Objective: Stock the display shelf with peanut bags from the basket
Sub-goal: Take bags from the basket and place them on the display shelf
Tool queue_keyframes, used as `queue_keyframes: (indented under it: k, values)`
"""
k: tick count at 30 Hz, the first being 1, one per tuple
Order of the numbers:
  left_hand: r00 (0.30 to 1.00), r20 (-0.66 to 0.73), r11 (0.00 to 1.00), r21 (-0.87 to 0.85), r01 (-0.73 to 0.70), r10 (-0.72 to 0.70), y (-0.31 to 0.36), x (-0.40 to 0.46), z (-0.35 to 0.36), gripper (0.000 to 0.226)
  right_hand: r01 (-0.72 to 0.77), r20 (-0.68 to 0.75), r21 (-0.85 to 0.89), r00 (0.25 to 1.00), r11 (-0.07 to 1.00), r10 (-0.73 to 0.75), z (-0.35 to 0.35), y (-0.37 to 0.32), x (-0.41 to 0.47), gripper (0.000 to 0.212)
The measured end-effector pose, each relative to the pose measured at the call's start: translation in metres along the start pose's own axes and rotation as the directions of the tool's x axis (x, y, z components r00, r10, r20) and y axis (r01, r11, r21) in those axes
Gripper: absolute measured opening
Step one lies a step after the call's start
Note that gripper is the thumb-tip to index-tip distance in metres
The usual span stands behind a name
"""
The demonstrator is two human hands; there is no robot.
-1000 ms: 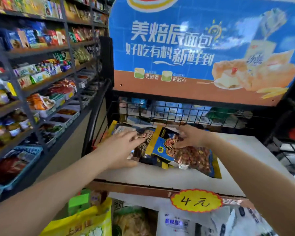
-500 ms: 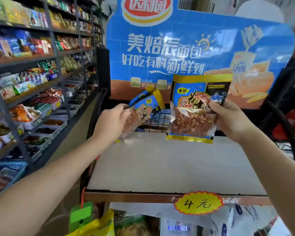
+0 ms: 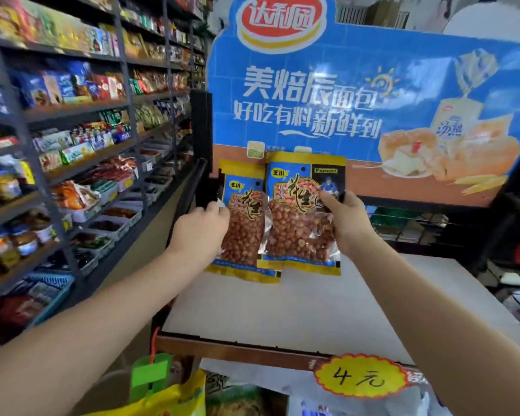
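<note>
While both arms were stretched out over the display shelf (image 3: 282,307), two peanut bags were held upright in the air above its back edge. The left peanut bag (image 3: 243,223) was gripped at its left side by the left hand (image 3: 200,229), fingers curled round the edge. The right peanut bag (image 3: 302,211) was pinched at its right side by the right hand (image 3: 347,223), and its left edge was seen overlapping the other bag. Both bags were kept clear of the pale shelf board, in front of the blue bread sign (image 3: 357,94). A yellow price tag (image 3: 360,376) was fixed at the shelf's front edge. Stocked shelves (image 3: 72,130) were lined along the left.
</note>
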State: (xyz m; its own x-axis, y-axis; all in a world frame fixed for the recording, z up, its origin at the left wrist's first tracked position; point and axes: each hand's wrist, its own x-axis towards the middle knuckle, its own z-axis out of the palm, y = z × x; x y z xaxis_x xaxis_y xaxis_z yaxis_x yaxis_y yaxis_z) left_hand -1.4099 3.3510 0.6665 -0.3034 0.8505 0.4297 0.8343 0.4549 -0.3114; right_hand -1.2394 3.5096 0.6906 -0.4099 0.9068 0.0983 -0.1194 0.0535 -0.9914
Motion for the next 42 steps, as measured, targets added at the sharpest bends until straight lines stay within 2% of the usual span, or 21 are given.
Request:
queue_keyframes:
  k: [2, 4, 6, 9, 11, 13, 15, 18, 22, 27, 31, 34, 36, 37, 38, 40, 42]
  values:
    - [0.983, -0.094, 0.986, 0.071, -0.151, 0.157, -0.011, -0.013, -0.003, 0.040, -0.088, -0.014, 0.061, 0.996, 0.994, 0.089, 0.015, 0.007, 0.003, 0.023]
    - [0.955, -0.128, 0.963, 0.067, -0.260, 0.266, -0.021, -0.027, -0.001, 0.037, -0.126, -0.065, -0.017, 0.990, 0.992, 0.124, 0.031, 0.018, 0.002, 0.035]
    - [0.926, -0.163, 0.940, 0.045, -0.338, 0.340, -0.027, -0.043, -0.003, 0.028, -0.064, -0.081, -0.225, 0.996, 0.972, 0.047, 0.047, 0.030, -0.003, 0.031]
    - [0.871, -0.273, 0.907, 0.012, -0.421, 0.408, -0.035, -0.062, -0.003, 0.025, 0.017, -0.087, -0.504, 0.994, 0.864, -0.070, 0.062, 0.044, -0.015, 0.019]
    - [0.843, -0.286, 0.874, -0.034, -0.484, 0.455, -0.038, -0.072, -0.004, 0.028, -0.004, -0.138, -0.525, 0.987, 0.851, -0.081, 0.062, 0.049, -0.028, 0.022]
    - [0.805, -0.278, 0.828, -0.058, -0.558, 0.524, -0.035, -0.081, -0.004, 0.027, -0.058, -0.200, -0.524, 0.978, 0.850, -0.057, 0.054, 0.052, -0.043, 0.037]
    - [0.756, -0.269, 0.770, -0.073, -0.633, 0.596, -0.027, -0.087, -0.006, 0.020, -0.071, -0.233, -0.588, 0.969, 0.806, -0.084, 0.036, 0.049, -0.063, 0.042]
    - [0.688, -0.304, 0.686, -0.133, -0.715, 0.658, -0.001, -0.089, -0.018, 0.002, -0.083, -0.236, -0.741, 0.961, 0.667, -0.142, -0.001, 0.032, -0.101, 0.032]
    - [0.599, -0.421, 0.569, -0.210, -0.795, 0.681, 0.058, -0.097, -0.044, 0.026, -0.054, -0.215, -0.840, 0.947, 0.540, -0.240, -0.060, 0.012, -0.163, 0.022]
    - [0.436, -0.503, 0.377, -0.219, -0.900, 0.747, 0.148, -0.135, -0.069, 0.030, -0.102, -0.270, -0.864, 0.921, 0.493, -0.282, -0.144, 0.022, -0.264, 0.015]
    - [0.296, -0.442, 0.190, -0.268, -0.945, 0.847, 0.237, -0.188, -0.072, 0.014, -0.204, -0.325, -0.842, 0.931, 0.500, -0.166, -0.227, 0.061, -0.345, 0.011]
    - [0.204, -0.326, 0.097, -0.318, -0.943, 0.923, 0.310, -0.236, -0.073, 0.028, -0.382, -0.423, -0.750, 0.905, 0.541, 0.052, -0.291, 0.099, -0.410, 0.017]
    - [0.212, -0.244, 0.110, -0.375, -0.920, 0.946, 0.357, -0.270, -0.075, 0.034, -0.457, -0.441, -0.720, 0.882, 0.523, 0.164, -0.332, 0.126, -0.453, 0.022]
    - [0.218, -0.178, 0.135, -0.387, -0.912, 0.960, 0.380, -0.286, -0.074, 0.032, -0.493, -0.445, -0.715, 0.868, 0.496, 0.221, -0.350, 0.138, -0.473, 0.016]
    - [0.198, -0.084, 0.149, -0.400, -0.904, 0.977, 0.403, -0.302, -0.068, 0.031, -0.529, -0.456, -0.706, 0.848, 0.471, 0.269, -0.368, 0.148, -0.491, 0.010]
    - [0.126, 0.065, 0.142, -0.440, -0.887, 0.990, 0.440, -0.329, -0.062, 0.032, -0.631, -0.519, -0.661, 0.775, 0.406, 0.361, -0.402, 0.166, -0.527, 0.018]
    - [0.067, 0.126, 0.122, -0.500, -0.857, 0.990, 0.473, -0.349, -0.057, 0.033, -0.744, -0.593, -0.568, 0.666, 0.352, 0.453, -0.434, 0.186, -0.558, 0.021]
